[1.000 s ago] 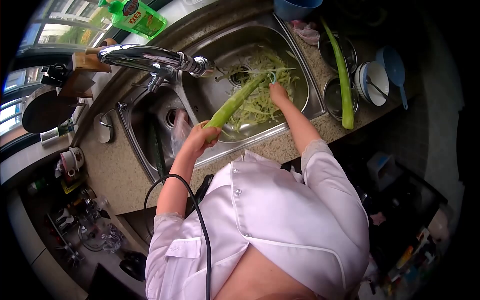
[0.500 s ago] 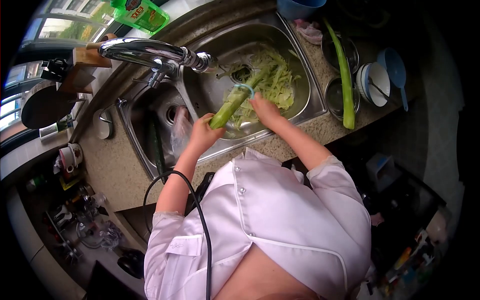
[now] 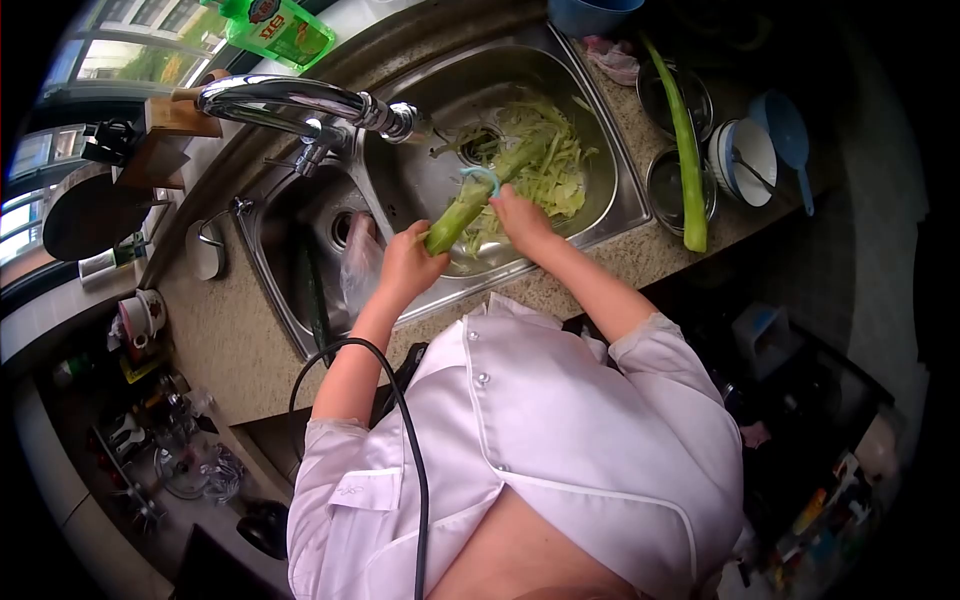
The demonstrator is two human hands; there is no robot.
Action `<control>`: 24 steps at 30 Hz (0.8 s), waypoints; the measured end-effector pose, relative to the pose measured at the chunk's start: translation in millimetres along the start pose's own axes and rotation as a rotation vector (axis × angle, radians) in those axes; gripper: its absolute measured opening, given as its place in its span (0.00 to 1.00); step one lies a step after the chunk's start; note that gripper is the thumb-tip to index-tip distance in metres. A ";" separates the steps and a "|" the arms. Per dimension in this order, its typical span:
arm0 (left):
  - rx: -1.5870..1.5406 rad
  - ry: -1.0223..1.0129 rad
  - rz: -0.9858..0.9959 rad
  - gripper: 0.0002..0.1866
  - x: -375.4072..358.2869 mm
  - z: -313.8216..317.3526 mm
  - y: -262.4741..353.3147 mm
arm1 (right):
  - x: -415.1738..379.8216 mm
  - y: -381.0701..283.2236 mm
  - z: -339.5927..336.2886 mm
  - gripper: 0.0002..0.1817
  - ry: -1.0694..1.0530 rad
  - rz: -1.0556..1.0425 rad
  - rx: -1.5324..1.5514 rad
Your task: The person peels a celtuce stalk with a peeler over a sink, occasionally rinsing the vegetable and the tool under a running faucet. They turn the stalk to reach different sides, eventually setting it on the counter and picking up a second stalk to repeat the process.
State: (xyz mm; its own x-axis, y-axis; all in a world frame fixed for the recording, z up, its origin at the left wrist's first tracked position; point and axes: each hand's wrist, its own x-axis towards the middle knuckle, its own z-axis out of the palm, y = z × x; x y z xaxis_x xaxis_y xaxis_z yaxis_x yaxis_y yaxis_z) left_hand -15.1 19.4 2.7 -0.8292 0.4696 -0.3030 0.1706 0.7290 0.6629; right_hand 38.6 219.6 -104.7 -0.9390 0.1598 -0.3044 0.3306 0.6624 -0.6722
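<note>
My left hand (image 3: 406, 260) is wrapped round the near end of a thick green celtuce stem (image 3: 458, 222), which slants away over the large sink basin (image 3: 400, 180). In my right hand (image 3: 522, 216) is a light blue peeler (image 3: 480, 172), its head lying across the upper part of the stem. Pale green peelings (image 3: 562, 170) are heaped in the basin below and beyond the stem. The stem's far end blends into that heap, so its tip is hard to make out.
A chrome faucet (image 3: 330, 100) arches over the sink. The smaller basin holds a clear plastic bag (image 3: 360, 270) and a long dark green vegetable (image 3: 316, 295). At right, another celtuce stem (image 3: 690, 165) lies across metal bowls, near white bowls (image 3: 750, 155) and a blue strainer (image 3: 782, 125).
My right hand and the peeler have shifted slightly left along the celtuce stem. My left hand keeps its hold, with the stem's near end turned a little.
</note>
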 end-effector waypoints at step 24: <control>-0.929 -0.345 -0.632 0.20 0.1 20.4 -1.1 | 39.5 42.4 35.4 0.17 0.199 0.218 0.615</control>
State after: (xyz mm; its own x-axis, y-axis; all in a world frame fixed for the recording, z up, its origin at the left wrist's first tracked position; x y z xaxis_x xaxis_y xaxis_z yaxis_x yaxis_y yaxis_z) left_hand -4.5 28.8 -12.0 -0.4153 0.3687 -0.8316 -0.7915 0.3040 0.5301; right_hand 18.9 228.1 -169.1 -0.8247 0.4129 -0.3864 0.4528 0.0729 -0.8886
